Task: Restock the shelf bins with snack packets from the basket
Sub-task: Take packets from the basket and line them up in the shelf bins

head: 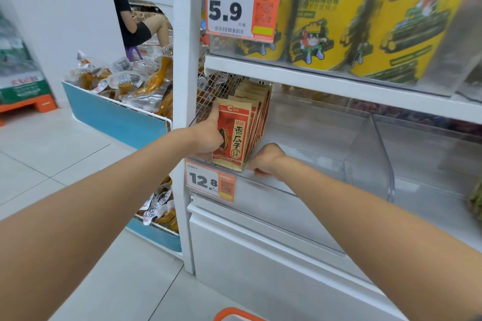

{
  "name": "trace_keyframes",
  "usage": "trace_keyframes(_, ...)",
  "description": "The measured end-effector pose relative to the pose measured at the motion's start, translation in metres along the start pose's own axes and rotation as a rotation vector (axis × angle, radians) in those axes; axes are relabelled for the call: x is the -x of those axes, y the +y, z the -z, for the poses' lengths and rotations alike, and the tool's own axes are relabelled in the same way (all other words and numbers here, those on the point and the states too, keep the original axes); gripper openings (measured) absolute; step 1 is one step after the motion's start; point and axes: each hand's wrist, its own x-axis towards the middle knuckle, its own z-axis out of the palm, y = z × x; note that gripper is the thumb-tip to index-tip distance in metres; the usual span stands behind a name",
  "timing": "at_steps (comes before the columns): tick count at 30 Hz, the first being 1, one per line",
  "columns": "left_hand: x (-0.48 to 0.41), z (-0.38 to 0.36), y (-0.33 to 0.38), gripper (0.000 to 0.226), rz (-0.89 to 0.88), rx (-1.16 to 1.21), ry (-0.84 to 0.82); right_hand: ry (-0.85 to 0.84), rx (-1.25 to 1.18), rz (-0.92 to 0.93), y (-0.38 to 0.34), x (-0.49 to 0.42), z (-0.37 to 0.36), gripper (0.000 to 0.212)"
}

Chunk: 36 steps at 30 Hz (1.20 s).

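Observation:
A row of red and tan sunflower seed packets (236, 135) stands upright at the left end of a clear plastic shelf bin (313, 180). My left hand (208, 135) holds the left edge of the front packet, thumb up along its side. My right hand (266, 160) rests at the bin's front lip beside the packets' lower right corner, fingers curled under; I cannot see whether they hold anything. Only the orange rim of the basket (236, 313) shows at the bottom edge.
Yellow snack tubs (331, 21) fill the shelf above, behind a 5.9 price tag (241, 9). A 12.8 tag (211, 181) hangs on the bin front. To the left, blue wire bins hold vacuum-packed snacks (130, 83). A person sits beyond the shelf gap.

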Motion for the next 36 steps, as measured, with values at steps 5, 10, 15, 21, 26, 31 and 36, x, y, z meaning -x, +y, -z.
trace_keyframes(5,0.008,-0.001,0.005,0.081,0.001,0.019,0.003,0.07,0.031,0.066,0.003,0.01,0.012,0.024)
trace_keyframes(10,0.024,-0.016,0.011,0.039,-0.057,0.139,0.192,0.132,0.006,0.135,0.001,0.025,0.018,0.03)
trace_keyframes(15,0.046,-0.039,0.025,0.011,-0.07,0.172,0.333,0.281,-0.018,0.318,0.003,0.071,0.03,0.025)
trace_keyframes(21,0.104,-0.075,0.039,0.024,-0.076,0.242,0.204,0.371,0.081,0.498,0.039,0.153,0.041,0.019)
trace_keyframes(26,0.157,-0.134,0.029,0.015,-0.028,0.185,-0.067,0.277,0.147,0.404,0.108,0.225,0.043,0.014)
trace_keyframes(31,0.187,-0.198,-0.01,0.017,0.0,-0.03,-0.334,-0.004,0.338,0.246,0.203,0.277,0.03,0.007)
trace_keyframes(36,0.191,-0.223,-0.029,0.022,-0.089,-0.389,-0.493,-0.331,0.557,0.082,0.256,0.29,-0.003,0.017)
